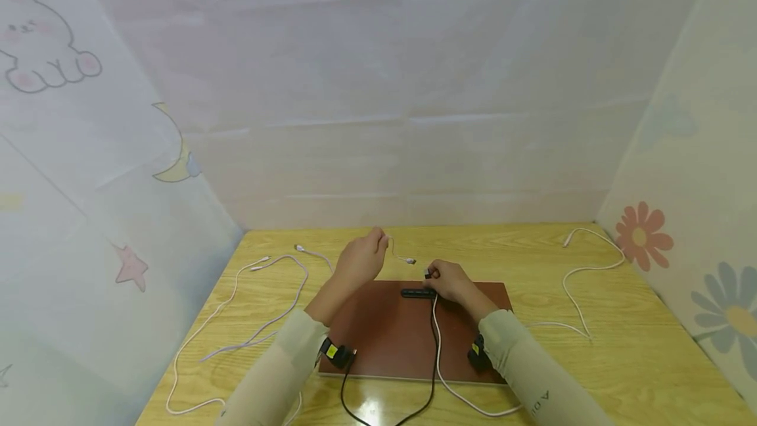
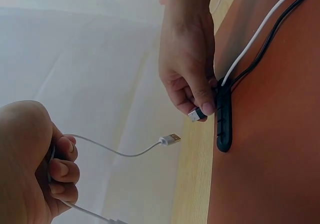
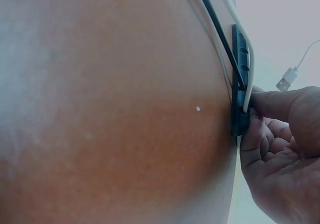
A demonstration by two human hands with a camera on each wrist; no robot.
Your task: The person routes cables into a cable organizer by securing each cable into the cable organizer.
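Pinching a black plug point(image 2: 201, 113) between thumb and finger, the right hand point(image 1: 449, 280) works just beyond the far edge of a brown board point(image 1: 384, 340) on the bench point(image 1: 639, 347). A black clip point(image 2: 224, 126) lies on the board along that edge, near its middle. A white cord point(image 1: 439, 347) and a black cord point(image 1: 434, 331) cross the board's near edge and meet the clip near its right end. The left hand point(image 1: 362, 256), beyond the board's far edge towards its left corner, curls its fingers round a thin cable point(image 2: 125, 155); its white plug point(image 2: 171, 139) dangles free.

The work in hand appears to be setting cords at the clip. Good practice would be to steady the plug, draw the cord straight through its slot without dragging the clip, and keep the dangling plug clear of the right hand's fingers.

The left wrist view shows the black plug's metal tip, hidden by the fingers in the right wrist view, and a second end of the held cable at its lower border. The right wrist view shows the two cords at neighbouring slots; finger contact with the clip cannot be confirmed. Only the head view shows the full loose cord point(image 1: 177, 373) near the bench's left edge.
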